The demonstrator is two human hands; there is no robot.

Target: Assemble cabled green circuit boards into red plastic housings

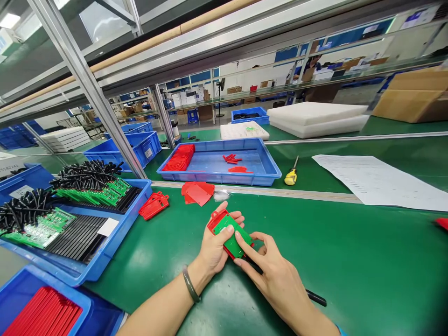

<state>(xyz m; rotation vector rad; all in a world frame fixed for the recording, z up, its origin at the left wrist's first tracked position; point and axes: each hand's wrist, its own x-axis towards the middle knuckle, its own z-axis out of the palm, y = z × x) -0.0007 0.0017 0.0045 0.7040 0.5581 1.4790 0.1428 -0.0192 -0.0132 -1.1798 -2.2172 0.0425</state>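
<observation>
Head view: left grip [214, 246] and right grip [276, 270] pinch the green board [233, 245], long axis diagonal, red loop [214, 214] pointing forward-left.

A slanted number on the pale box [11, 164] at the far left seems to read "5582242". The lines printed on the white sheet [385, 182] and the label [149, 153] on a blue crate [135, 147] are too small to read.

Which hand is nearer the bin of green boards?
Left. The left hand is right of the bin, not touching it; the right hand is farther right, past the left one.
</observation>
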